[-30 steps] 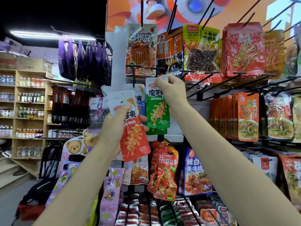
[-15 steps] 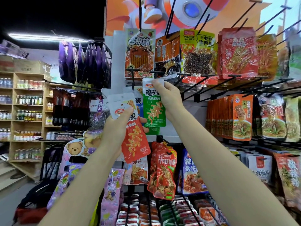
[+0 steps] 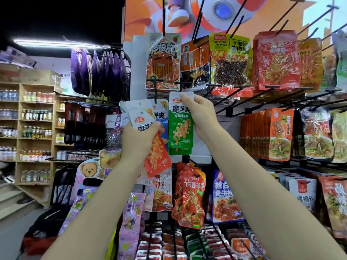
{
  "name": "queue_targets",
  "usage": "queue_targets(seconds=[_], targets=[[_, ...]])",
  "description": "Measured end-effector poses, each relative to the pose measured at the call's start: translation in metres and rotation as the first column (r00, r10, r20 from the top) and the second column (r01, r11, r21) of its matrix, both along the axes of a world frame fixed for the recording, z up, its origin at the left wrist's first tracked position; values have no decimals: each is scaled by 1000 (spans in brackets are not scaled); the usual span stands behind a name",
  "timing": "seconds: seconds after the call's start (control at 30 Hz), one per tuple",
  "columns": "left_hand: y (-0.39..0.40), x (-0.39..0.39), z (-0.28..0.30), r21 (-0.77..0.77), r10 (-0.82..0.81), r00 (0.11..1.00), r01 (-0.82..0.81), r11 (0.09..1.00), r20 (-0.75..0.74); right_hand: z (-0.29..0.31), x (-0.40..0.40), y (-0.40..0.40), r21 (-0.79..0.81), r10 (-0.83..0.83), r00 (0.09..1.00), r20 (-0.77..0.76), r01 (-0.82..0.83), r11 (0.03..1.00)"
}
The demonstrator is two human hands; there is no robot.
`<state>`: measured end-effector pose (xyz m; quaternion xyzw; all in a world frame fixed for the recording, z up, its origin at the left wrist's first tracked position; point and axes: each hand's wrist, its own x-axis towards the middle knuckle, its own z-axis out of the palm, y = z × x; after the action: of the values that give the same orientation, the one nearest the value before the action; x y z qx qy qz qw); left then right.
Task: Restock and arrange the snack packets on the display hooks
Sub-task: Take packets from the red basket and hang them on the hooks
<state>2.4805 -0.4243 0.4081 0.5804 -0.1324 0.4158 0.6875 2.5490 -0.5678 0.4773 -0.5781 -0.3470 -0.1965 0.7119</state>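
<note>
Before the display rack of hooks crowded with hanging snacks, the right hand pinches the top of a green packet under a black hook, while the left hand grips a fanned bunch of packets, red one foremost.

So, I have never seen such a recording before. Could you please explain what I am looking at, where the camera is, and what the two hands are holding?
There is no machine here, only a person in a shop. The single picture comes from a camera worn on the person's head, looking forward at the hands, so both arms reach in from below.

In front stands a display rack of black hooks with hanging snack packets. The right hand pinches the top of a green packet, holding it up by the hook. The left hand grips a small bundle of packets, a red packet in front. On the far left are wooden shelves with bottles.
</note>
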Motion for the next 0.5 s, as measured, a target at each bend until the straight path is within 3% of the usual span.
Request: queue_targets(seconds=[0.23,0.4,0.5], targets=[[-9,10,7,61,33,999,-31,998,-20,1,-4,3,31,22,996,-81,-19,999],[-7,10,2,18,-69,997,69,997,-21,2,0,5,21,-27,988,-153,31,999],[-5,7,-2,27,-121,992,121,992,-23,-6,6,7,-70,-180,982,-58,176,982]])
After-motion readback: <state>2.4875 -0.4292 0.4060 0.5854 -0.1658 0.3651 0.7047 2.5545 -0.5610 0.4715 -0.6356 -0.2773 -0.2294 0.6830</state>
